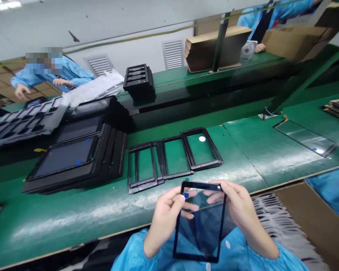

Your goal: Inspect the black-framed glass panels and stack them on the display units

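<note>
A clear glass panel with a black border is held up in front of my body, tilted toward me. My left hand pinches its upper left side near a small blue tab, with fingers showing through the glass. At the upper right corner, my right hand grips the same panel between thumb and fingers. Beyond it on the green bench, several black rectangular frames lie in an overlapping row. A white round sticker shows inside the rightmost frame.
Stacked black trays stand at left, a dark panel on top. Another clear panel lies at right, near a green post. Cardboard sheets stand at the back. Two co-workers in blue are across the bench.
</note>
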Available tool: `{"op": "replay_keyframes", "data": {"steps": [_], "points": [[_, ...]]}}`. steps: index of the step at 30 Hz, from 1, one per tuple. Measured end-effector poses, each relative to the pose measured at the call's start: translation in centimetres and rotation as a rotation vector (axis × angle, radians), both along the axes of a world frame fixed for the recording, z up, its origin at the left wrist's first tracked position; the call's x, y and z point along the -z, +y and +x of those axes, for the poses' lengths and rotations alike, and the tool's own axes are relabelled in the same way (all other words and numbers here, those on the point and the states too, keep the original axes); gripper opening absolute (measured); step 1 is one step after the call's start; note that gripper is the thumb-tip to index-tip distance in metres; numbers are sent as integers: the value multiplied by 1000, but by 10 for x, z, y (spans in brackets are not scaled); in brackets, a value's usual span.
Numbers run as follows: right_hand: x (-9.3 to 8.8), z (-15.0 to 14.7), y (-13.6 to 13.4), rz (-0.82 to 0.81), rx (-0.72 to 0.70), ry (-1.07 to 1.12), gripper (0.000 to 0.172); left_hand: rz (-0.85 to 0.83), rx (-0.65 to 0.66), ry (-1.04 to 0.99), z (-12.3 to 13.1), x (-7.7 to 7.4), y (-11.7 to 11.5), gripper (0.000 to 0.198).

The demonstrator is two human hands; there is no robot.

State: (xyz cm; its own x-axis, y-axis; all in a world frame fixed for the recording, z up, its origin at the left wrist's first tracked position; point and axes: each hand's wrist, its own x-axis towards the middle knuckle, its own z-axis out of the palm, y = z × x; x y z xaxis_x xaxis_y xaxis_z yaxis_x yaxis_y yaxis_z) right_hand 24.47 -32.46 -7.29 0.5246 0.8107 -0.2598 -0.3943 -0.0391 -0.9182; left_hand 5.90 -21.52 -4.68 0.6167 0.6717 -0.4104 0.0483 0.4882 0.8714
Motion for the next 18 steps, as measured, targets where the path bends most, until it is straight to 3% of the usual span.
{"op": "replay_keyframes", "data": {"steps": [5,11,14,16,18], "points": [[-3,-3,1,2,33,32,43,-15,-28,-10,0,6,-7,57],[-11,1,-2,21,28,-143,39,15,-15,15,-5,18,-7,50],[-13,2,-3,16,-15,-164,39,124,21,38,-7,17,-2,44],[-12,-3,0,-7,-116,-226,35,285,103,72,-8,14,2,47],[-9,-12,4,-32,-220,-345,22,394,289,116,-6,14,3,63]]}}
